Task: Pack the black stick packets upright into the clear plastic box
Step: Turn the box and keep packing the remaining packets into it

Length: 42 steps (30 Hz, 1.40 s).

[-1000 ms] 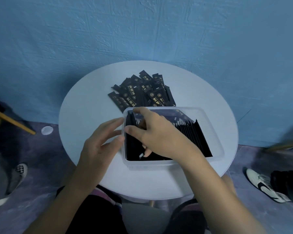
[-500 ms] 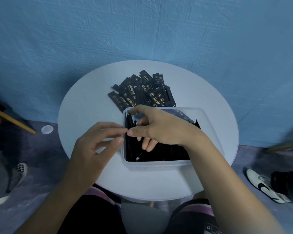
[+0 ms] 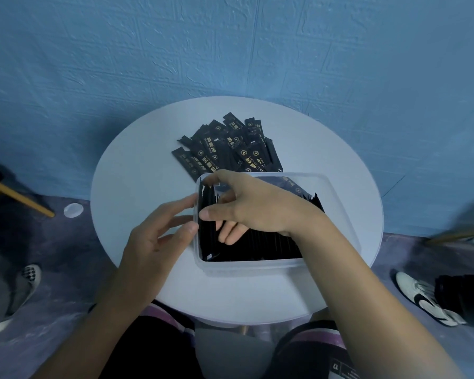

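The right hand [image 3: 257, 207] grips upright black stick packets [image 3: 257, 247] at the left end of the clear rectangular plastic box [image 3: 257, 267]. The left hand's [image 3: 153, 242] straight fingers press that end's wall from outside.

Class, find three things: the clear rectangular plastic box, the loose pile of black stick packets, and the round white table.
Clear rectangular plastic box [image 3: 252, 267]: head view, near wall.
Loose pile of black stick packets [image 3: 230, 149]: head view, middle of pile.
Round white table [image 3: 137, 181]: head view, bare left part.
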{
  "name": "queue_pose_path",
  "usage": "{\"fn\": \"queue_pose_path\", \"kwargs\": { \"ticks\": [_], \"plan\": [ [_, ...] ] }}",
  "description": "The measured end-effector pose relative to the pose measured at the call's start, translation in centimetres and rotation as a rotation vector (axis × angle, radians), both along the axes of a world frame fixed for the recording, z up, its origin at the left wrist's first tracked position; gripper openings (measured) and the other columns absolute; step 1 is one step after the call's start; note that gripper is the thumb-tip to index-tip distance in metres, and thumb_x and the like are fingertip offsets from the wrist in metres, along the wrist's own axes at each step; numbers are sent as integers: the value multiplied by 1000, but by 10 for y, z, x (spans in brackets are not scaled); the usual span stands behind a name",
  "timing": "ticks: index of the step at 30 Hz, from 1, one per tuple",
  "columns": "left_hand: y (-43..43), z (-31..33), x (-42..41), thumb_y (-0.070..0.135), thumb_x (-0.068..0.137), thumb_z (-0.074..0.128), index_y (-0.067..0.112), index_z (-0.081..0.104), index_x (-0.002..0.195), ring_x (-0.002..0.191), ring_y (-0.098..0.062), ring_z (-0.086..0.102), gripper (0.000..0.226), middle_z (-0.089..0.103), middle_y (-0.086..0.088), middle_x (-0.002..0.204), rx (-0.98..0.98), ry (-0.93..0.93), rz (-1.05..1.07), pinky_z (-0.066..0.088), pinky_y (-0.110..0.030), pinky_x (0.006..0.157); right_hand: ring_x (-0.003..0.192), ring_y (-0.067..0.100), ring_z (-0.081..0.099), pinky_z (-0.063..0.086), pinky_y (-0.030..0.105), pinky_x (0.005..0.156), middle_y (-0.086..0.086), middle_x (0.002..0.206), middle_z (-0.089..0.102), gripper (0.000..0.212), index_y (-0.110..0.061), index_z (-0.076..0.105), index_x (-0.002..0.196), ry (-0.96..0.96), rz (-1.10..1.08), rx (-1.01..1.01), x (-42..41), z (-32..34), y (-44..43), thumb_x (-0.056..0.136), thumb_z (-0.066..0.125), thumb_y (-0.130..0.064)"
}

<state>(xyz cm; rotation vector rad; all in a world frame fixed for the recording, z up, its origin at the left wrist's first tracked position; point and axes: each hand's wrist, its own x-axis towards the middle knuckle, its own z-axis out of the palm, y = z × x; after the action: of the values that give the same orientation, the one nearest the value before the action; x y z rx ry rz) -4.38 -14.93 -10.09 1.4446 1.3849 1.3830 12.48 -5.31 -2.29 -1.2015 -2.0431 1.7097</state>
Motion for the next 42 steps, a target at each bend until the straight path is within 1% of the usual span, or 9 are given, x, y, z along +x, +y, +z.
{"fn": "queue_pose_path", "kwargs": {
  "ticks": [6, 10, 15, 19, 21, 26, 31, 36, 42],
  "plan": [
    [1, -3, 0, 47, 88, 57, 40, 61, 127, 112, -2, 65, 40, 64, 22, 126, 41, 7, 25, 47, -7, 86, 63, 21, 69, 63, 34, 65, 14, 83, 64, 53, -15, 40, 144, -22, -25, 65, -1, 0, -1, 97, 67, -22],
    [1, -3, 1, 46, 87, 57, 40, 62, 126, 109, -3, 67, 39, 65, 22, 124, 44, 0, 22, 47, -7, 85, 61, 22, 70, 64, 39, 65, 12, 81, 64, 48, -17, 43, 137, -27, -57, 98, -7, -6, -2, 96, 68, -23],
    [1, -4, 1, 44, 89, 58, 42, 62, 125, 109, -3, 67, 37, 67, 22, 123, 41, -3, 12, 47, -6, 86, 62, 20, 69, 63, 35, 64, 15, 85, 63, 50, -17, 43, 135, -11, -43, 71, -5, -5, -2, 94, 71, -19],
    [2, -5, 2, 30, 94, 61, 42, 62, 125, 109, -3, 67, 33, 67, 23, 123, 49, 15, 18, 47, -7, 85, 59, 17, 68, 62, 34, 62, 14, 83, 61, 45, -17, 45, 130, -19, -36, 78, -4, -4, -3, 94, 71, -19],
    [2, -6, 2, 37, 93, 60, 42, 62, 125, 111, -5, 66, 33, 65, 22, 125, 73, 31, 25, 47, -7, 86, 59, 17, 67, 63, 36, 64, 13, 85, 59, 43, -17, 46, 129, -14, -36, 75, -5, -4, -3, 94, 71, -19],
    [1, -5, -1, 38, 94, 57, 36, 67, 119, 123, -14, 59, 27, 52, 14, 136, 185, 191, 100, 49, -12, 90, 66, 21, 70, 64, 41, 70, 12, 95, 58, 51, -19, 40, 143, 9, -36, 86, 0, -3, -3, 98, 65, -22],
    [4, 4, 0, 23, 98, 54, 23, 74, 105, 108, -11, 63, 22, 63, 3, 120, 335, 407, 82, 45, -11, 89, 67, 22, 69, 64, 39, 71, 11, 93, 57, 50, -15, 42, 141, 35, -37, 77, 4, -3, -2, 97, 64, -10],
    [7, 7, 4, 22, 99, 49, 21, 74, 102, 104, -12, 64, 25, 64, 2, 112, 364, 379, 32, 46, -16, 90, 65, 19, 67, 64, 39, 69, 11, 86, 59, 35, -10, 45, 137, 61, -58, 79, 4, -8, -2, 103, 54, -10],
    [12, -2, 11, 26, 99, 49, 24, 75, 96, 100, -6, 59, 26, 57, -2, 114, 370, 401, 97, 41, -15, 93, 66, 18, 68, 62, 33, 65, 14, 93, 63, 35, -10, 46, 139, 42, -23, 99, 11, -4, 4, 105, 50, -8]
  ]
}}
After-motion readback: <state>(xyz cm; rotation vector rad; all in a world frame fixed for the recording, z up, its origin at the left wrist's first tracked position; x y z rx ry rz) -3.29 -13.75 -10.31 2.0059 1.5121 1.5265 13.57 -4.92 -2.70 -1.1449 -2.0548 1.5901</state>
